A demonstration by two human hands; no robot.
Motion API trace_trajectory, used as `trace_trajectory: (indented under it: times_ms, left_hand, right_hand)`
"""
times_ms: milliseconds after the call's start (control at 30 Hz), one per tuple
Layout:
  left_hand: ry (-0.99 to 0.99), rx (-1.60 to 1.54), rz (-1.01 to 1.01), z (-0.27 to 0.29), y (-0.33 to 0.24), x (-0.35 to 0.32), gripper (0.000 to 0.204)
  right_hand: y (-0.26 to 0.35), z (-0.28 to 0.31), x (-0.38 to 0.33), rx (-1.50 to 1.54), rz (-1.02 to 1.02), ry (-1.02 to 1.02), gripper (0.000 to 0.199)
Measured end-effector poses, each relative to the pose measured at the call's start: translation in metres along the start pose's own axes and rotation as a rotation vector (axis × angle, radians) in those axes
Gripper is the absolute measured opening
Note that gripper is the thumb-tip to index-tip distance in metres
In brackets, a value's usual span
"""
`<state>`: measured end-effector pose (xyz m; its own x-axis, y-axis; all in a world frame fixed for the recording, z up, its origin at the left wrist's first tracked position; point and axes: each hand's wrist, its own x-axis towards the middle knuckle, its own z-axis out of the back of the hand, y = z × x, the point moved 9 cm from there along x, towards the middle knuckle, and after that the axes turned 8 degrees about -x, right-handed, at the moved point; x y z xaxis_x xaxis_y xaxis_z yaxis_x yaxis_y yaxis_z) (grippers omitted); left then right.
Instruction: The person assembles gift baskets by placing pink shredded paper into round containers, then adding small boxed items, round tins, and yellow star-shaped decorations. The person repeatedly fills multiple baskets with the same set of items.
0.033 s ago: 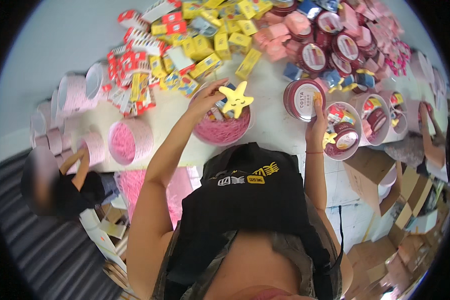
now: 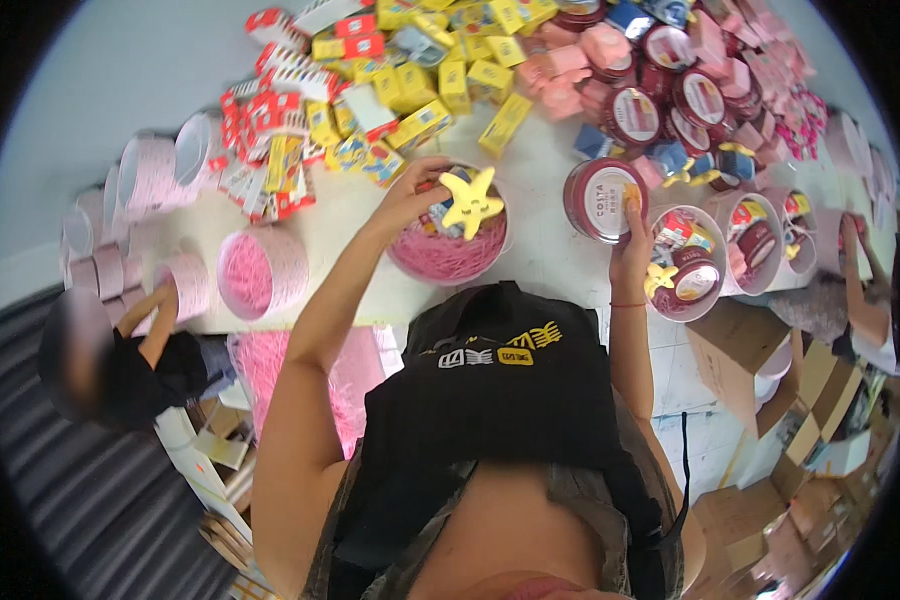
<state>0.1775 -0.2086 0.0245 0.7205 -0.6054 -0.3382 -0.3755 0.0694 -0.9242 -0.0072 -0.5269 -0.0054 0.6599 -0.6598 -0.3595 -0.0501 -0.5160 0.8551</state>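
Head view shows a packing step in hand: the left hand [image 2: 410, 200] reaches into a round tub [image 2: 450, 255] of pink shredded paper, fingers curled about small items beside a yellow star [image 2: 470, 200] resting on top, though its exact grip is unclear. The right hand [image 2: 630, 235] rests open-fingered on a dark red lidded jar [image 2: 600, 198] just right of the tub on the white table [image 2: 540, 160]. By my judgement, filling that tub calls next for bringing the jar over gently.

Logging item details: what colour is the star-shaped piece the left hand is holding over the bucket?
Yellow star-shaped piece, seen best in the head view.
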Motion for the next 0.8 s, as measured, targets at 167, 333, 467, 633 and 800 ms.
trace_trajectory:
  times_ms: [167, 333, 467, 633, 800]
  left_hand:
    - [0.204, 0.746, -0.013, 0.025, 0.007, -0.024, 0.055]
    - [0.568, 1.412, 0.065, -0.043, 0.057, -0.007, 0.073]
    - [0.559, 1.576, -0.068, -0.058, 0.096, -0.014, 0.076]
    - [0.290, 1.192, -0.246, -0.021, 0.078, -0.043, 0.068]
    - [0.179, 1.143, -0.227, 0.012, 0.067, -0.078, 0.060]
  right_hand:
    - [-0.035, -0.049, -0.025, -0.244, -0.012, 0.208, 0.041]
    - [-0.037, -0.086, -0.043, -0.304, -0.027, 0.268, 0.051]
    - [-0.032, -0.097, -0.050, -0.395, -0.038, 0.332, 0.051]
    - [-0.033, -0.114, -0.059, -0.548, 0.043, 0.400, 0.054]
    - [-0.044, -0.167, -0.067, -0.729, 0.175, 0.657, 0.063]
